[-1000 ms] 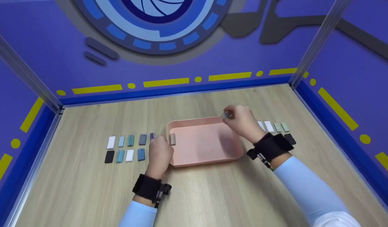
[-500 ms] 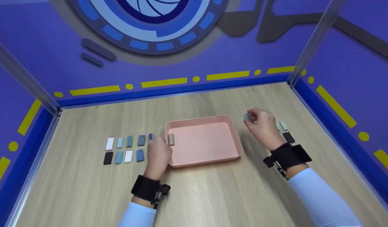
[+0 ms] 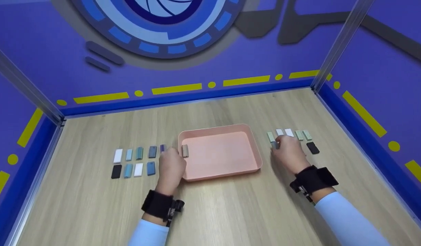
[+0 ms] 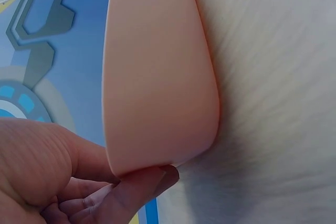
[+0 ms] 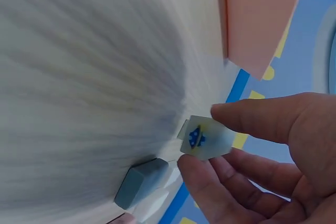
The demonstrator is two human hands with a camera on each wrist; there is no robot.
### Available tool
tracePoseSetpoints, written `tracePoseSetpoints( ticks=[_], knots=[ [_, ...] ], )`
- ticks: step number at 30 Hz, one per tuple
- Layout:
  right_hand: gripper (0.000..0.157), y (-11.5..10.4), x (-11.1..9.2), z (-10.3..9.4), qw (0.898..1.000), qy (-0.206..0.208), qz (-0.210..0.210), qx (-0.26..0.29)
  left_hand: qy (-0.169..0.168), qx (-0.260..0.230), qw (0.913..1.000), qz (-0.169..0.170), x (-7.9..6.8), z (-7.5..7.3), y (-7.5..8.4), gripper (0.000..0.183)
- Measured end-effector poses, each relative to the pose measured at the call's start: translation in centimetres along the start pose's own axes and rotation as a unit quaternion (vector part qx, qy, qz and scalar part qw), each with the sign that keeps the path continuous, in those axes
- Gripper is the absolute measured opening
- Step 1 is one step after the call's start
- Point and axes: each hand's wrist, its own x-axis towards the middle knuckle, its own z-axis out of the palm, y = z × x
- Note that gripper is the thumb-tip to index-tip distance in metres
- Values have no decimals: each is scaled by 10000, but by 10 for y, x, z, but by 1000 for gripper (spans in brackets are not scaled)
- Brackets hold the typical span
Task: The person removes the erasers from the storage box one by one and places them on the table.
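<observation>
My left hand [image 3: 171,169] grips the left side of a shallow pink tray [image 3: 213,130]. In the left wrist view, its thumb presses the tray's outer wall [image 4: 157,77] near a corner. A tan block [image 3: 185,150] lies in the tray against the left wall. My right hand [image 3: 289,153], to the tray's right, pinches a small pale block [image 5: 207,137] between thumb and fingers. One face of that block bears a blue and yellow print. It is just in front of a pale green block [image 3: 271,137]; whether it touches the table is unclear.
Two rows of small blocks, including a white one [image 3: 118,155] and a black one [image 3: 116,171], lie left of the tray. On the right are white blocks [image 3: 288,132], green blocks [image 3: 306,135] and a black block [image 3: 313,148]. Printed walls [image 3: 183,75] enclose the table.
My right hand has carried the pale block from the tray's back right corner to the right, then nearer and lower. Blocks behind it now show. The left hand keeps its hold on the tray.
</observation>
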Motion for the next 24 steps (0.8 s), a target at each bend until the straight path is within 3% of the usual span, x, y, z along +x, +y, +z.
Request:
tracePoseSetpoints(
  ticks=[6, 15, 24],
  knots=[
    [15, 0, -1, 5, 9996, 109, -203, -177, 21, -32, 9999, 104, -1, 1, -3, 18],
    [13, 3, 0, 8, 9998, -106, -26, -173, -35, -32, 10000, 2, -1, 2, -2, 16],
    [26, -1, 4, 2, 9994, -300, 137, -118, -58, 7, 10000, -21, 1, 1, -1, 14]
  ],
)
